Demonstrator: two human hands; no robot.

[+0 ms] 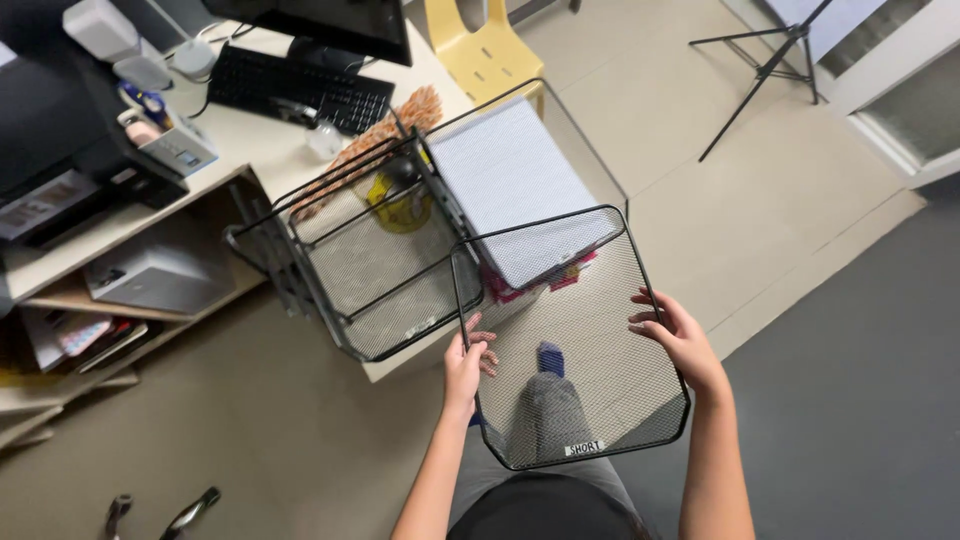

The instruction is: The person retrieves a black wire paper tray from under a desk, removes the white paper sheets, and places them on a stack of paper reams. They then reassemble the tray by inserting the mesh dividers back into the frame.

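Two bare hands hold a flat black wire-mesh tray with a rounded rod rim (590, 300) out over the floor, just in front of the black wire-mesh stacking rack (370, 260) on the pale desk (250, 140). The left hand (466, 365) is curled around the tray's left rim rod; the right hand (678, 335) clasps the right rim, fingers hooked over the edge. The tray's far edge overlaps a ribbed grey-white block (510, 180) standing just right of the rack (what it is cannot be told). Thin mesh on a rod frame looks light and fairly stiff, though the mesh could dent; the rim rods are the sound places to grip. Behind the rack lies a black keyboard (300, 90).
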